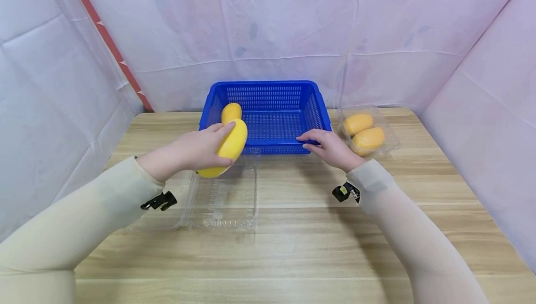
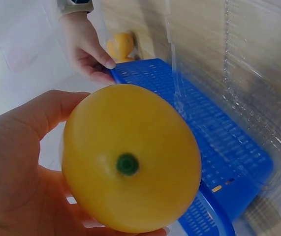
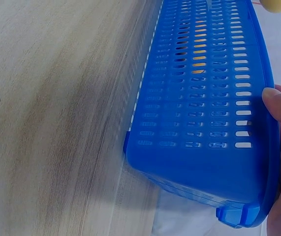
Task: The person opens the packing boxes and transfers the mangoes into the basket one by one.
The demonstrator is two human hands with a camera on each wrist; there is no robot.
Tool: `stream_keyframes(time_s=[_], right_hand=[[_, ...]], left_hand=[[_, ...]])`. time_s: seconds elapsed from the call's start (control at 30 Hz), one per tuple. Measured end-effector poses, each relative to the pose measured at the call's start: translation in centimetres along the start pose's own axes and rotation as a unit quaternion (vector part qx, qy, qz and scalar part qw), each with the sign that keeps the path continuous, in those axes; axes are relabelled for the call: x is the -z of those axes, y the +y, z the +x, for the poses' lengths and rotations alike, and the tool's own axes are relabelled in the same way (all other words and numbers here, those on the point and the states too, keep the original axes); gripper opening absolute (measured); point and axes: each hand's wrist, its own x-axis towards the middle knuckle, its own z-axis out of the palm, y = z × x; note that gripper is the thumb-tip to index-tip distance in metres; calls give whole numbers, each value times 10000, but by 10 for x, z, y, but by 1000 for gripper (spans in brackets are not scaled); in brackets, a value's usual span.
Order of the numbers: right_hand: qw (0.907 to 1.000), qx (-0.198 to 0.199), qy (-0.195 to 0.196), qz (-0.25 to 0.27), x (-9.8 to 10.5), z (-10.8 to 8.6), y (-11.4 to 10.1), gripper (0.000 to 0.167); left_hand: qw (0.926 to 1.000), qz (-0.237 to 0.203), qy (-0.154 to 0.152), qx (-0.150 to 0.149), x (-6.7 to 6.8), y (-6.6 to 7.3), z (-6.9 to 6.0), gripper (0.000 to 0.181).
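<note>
My left hand (image 1: 201,149) grips a yellow, oval mango-like fruit (image 1: 232,143), holding it above the open clear plastic box by the front left of the blue basket. The left wrist view shows the fruit (image 2: 130,196) end-on, with a green stem spot facing the camera. My right hand (image 1: 331,148) pinches the front right rim of the blue basket (image 1: 268,148), thumb outside and fingers inside, as the right wrist view shows. A second yellow fruit (image 1: 231,112) lies inside the basket at its left end, partly hidden behind the held one.
An open clear plastic box (image 1: 224,201) lies on the wooden table (image 1: 301,248) in front of the basket, its lid folded out to the left. At the right, another clear box (image 1: 391,138) holds two orange-yellow fruits (image 1: 368,140). Cloth walls (image 1: 284,24) enclose the table's back and sides.
</note>
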Motion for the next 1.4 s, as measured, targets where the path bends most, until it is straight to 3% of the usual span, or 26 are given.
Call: stream_keyframes(time_s=[0.67,1.4], right_hand=[[10000,73,39,56,-2,-1,2,25],[10000,-35,-1,34,-1,-2,3,26]], left_hand=[[9999,-62,129,-43,6,-8,12,90],[9998,29,145,137,10,-13,19,91]])
